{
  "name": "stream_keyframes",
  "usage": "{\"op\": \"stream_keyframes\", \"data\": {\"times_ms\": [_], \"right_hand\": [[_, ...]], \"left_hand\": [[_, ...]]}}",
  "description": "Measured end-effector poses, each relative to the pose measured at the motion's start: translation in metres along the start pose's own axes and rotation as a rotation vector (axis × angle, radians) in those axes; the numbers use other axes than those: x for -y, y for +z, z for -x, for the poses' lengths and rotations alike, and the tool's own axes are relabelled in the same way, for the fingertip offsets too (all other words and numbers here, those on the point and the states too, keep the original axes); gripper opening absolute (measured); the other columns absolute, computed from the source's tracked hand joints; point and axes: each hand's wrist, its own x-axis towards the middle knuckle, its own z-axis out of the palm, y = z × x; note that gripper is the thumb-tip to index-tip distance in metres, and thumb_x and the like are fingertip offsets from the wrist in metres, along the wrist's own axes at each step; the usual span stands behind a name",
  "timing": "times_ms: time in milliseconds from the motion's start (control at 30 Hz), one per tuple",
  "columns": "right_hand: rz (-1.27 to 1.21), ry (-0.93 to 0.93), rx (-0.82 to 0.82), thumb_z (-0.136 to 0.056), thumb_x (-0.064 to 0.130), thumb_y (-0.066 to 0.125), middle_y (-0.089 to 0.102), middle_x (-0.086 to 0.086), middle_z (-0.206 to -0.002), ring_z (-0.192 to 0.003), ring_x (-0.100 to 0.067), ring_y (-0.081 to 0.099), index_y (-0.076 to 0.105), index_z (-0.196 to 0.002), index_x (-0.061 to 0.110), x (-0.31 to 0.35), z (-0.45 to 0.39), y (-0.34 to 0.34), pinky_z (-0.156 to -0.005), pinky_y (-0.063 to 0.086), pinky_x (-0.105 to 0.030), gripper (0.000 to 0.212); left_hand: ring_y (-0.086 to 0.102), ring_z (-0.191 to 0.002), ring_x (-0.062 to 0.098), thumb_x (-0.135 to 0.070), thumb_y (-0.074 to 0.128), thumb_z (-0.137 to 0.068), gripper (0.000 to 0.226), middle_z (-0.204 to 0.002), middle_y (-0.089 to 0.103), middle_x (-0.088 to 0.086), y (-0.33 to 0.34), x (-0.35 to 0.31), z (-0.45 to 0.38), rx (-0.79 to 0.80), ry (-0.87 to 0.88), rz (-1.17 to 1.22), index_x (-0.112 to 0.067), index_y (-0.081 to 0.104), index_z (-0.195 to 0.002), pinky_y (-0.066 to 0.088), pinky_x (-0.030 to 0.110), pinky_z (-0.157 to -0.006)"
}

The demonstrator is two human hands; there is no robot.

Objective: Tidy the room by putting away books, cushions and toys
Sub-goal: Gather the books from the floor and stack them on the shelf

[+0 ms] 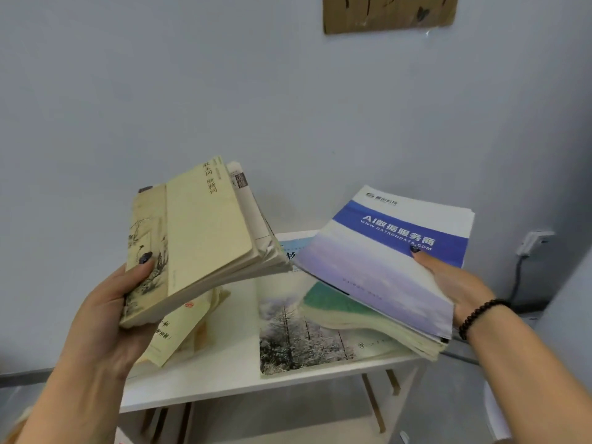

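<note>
A: What is each hand carrying above the white shelf [224,376]?

B: The left hand [105,315] grips a small stack of cream books [205,232], matte paper covers, the top one pale yellow with an ink-brush picture down its spine side. The thumb lies across the cover, its dark-painted nail on the picture; the other fingers curl underneath, mostly hidden. The stack tilts, its far end raised, above the left half of the shelf.

A: And the other side?

B: The right hand [455,283] holds a thicker pile of blue-covered booklets [394,261], glossy, with a blue band and white lettering on top, and yellowed, wavy page edges below. The thumb presses flat on the cover; the fingers go under the pile, out of sight. The wrist wears a dark beaded bracelet [477,315]. That pile hangs above the shelf's right half.

A: Anything lying on the shelf itself?

B: A flat book with a snowy tree picture [294,334] lies on its right part, beneath the blue pile. A yellow book [179,331] leans at the left, below the cream stack. Both forearms reach in from the lower corners.
</note>
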Motion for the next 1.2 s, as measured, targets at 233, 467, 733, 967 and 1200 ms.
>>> {"op": "stream_keyframes", "data": {"times_ms": [233,467,733,967,1200], "right_hand": [[0.458,0.043,0.140,-0.048,0.049,0.093,0.074,-0.006,-0.103,-0.095,-0.026,0.070,0.071,-0.107,0.009,-0.005,-0.008,0.022,-0.089,0.055,-0.041,0.075],[0.685,0.027,0.275,-0.073,0.035,0.083,0.074,-0.003,-0.099,-0.095,-0.020,0.067,0.071,-0.100,0.014,-0.020,-0.024,0.052,-0.095,0.051,-0.035,0.036],[0.652,0.037,0.208,-0.092,0.053,0.052,0.065,-0.003,-0.116,-0.110,-0.021,0.059,0.063,-0.119,0.012,-0.024,-0.033,0.053,-0.094,0.043,-0.029,0.051],[0.817,-0.252,0.127,-0.089,0.051,0.059,0.032,0.008,-0.045,-0.045,-0.009,0.032,0.032,-0.056,0.016,-0.033,-0.031,0.051,-0.050,0.025,-0.023,0.055],[0.748,-0.224,0.150,-0.085,0.054,0.063,0.050,-0.005,-0.066,-0.062,-0.016,0.047,0.051,-0.073,0.010,-0.037,-0.032,0.045,-0.061,0.035,-0.024,0.047]], "left_hand": [[0.072,-0.064,0.014,-0.008,0.051,-0.091,0.033,-0.079,0.075,0.004,0.018,0.019,-0.001,0.008,-0.069,0.010,-0.012,0.077,-0.072,0.056,0.022,-0.049],[0.074,-0.072,0.021,-0.005,0.058,-0.074,0.031,-0.094,0.075,0.015,0.044,0.054,-0.003,0.209,-0.203,-0.135,-0.004,0.067,-0.103,0.060,0.028,-0.060],[0.073,-0.088,0.023,-0.002,0.054,-0.093,0.026,-0.101,0.075,0.009,0.054,0.086,-0.010,0.179,-0.274,-0.567,-0.010,0.066,-0.114,0.054,0.034,-0.074],[0.071,-0.096,0.010,-0.014,0.063,-0.090,0.032,-0.106,0.074,-0.010,0.056,0.086,-0.001,0.258,-0.168,-0.924,-0.034,0.063,-0.115,0.055,0.034,-0.089],[0.068,-0.106,0.013,-0.022,0.073,-0.077,0.055,-0.114,0.071,-0.008,0.061,0.105,-0.001,0.304,-0.250,-0.665,-0.029,0.052,-0.127,0.052,0.037,-0.095]]}}
